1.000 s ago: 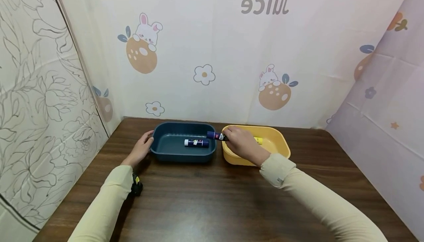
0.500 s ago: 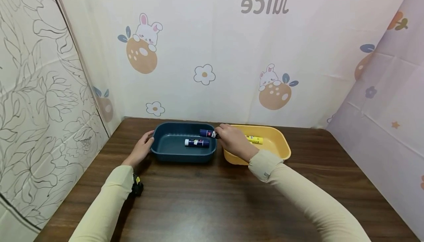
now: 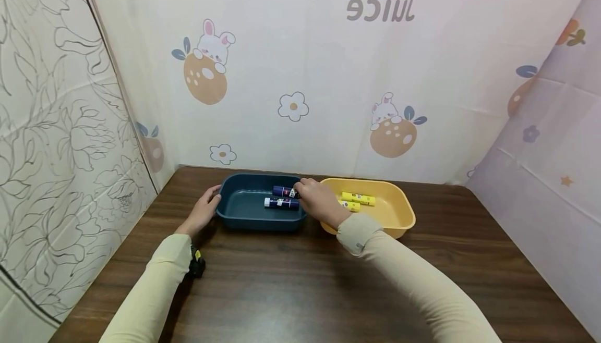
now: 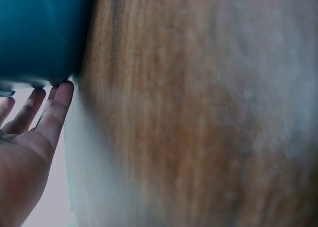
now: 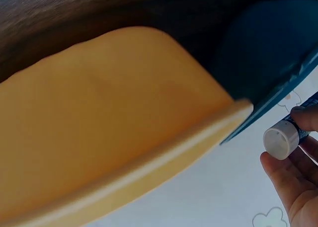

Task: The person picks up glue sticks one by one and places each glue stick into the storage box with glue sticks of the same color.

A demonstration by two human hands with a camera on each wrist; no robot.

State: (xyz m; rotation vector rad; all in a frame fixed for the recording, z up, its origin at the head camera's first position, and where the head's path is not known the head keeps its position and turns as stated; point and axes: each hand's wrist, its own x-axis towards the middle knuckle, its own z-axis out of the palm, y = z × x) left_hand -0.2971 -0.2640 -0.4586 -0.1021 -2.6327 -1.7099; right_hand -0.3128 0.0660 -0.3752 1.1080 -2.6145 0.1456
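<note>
My right hand (image 3: 321, 202) pinches a dark blue glue stick (image 3: 283, 192) over the right part of a dark teal tray (image 3: 263, 224). In the right wrist view, the white hollow end of this glue stick (image 5: 282, 141) shows between thumb and fingers. A second dark blue glue stick (image 3: 284, 204) with a white end lies in the tray, just in front of the held one. My left hand (image 3: 202, 211) touches the tray's left side. The left wrist view shows its fingers (image 4: 55, 108) extended, with their tips against the tray's outer wall.
Right of the teal tray stands a yellow tray (image 3: 394, 202). Two yellow sticks (image 3: 358, 198) lie in it, one partly behind my right hand. A small black object (image 3: 197, 266) is beside my left sleeve on the brown table (image 3: 281, 291). A patterned curtain (image 3: 291, 61) hangs behind.
My right hand has moved left with the glue stick, from the yellow tray's edge to over the teal tray. More of the yellow sticks shows. The left hand stays at the teal tray's side.
</note>
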